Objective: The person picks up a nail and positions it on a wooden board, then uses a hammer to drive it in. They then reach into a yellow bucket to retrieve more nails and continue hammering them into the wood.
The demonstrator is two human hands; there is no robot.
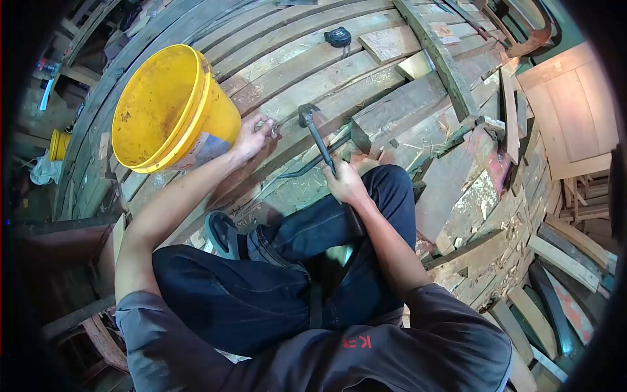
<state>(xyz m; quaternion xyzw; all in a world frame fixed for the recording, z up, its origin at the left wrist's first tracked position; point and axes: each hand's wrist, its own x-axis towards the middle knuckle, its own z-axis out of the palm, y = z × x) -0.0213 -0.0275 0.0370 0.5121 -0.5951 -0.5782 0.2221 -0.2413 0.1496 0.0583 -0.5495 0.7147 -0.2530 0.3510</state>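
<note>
My right hand point(347, 184) is wrapped round the handle of a claw hammer point(319, 140), above my bent knee. The hammer's dark metal head points away from me, over the planks. To its left, my left hand point(253, 138) rests low on the wooden slats with its fingers pinched together. Something small and metallic shows at those fingertips, too small to name. A yellow bucket point(219, 114), tilted with its mouth towards me, stands right beside my left hand and wrist. A dark curved bar point(307, 171) lies on the wood below the hammer head.
Curved wooden planks point(274, 49) spread ahead, with gaps between them. A long beam point(437, 59) crosses them at the right. Farther off lies a black tape-measure-like object point(337, 36). Loose timber offcuts point(562, 261) are piled at the right. A second yellow bucket point(59, 145) stands far left.
</note>
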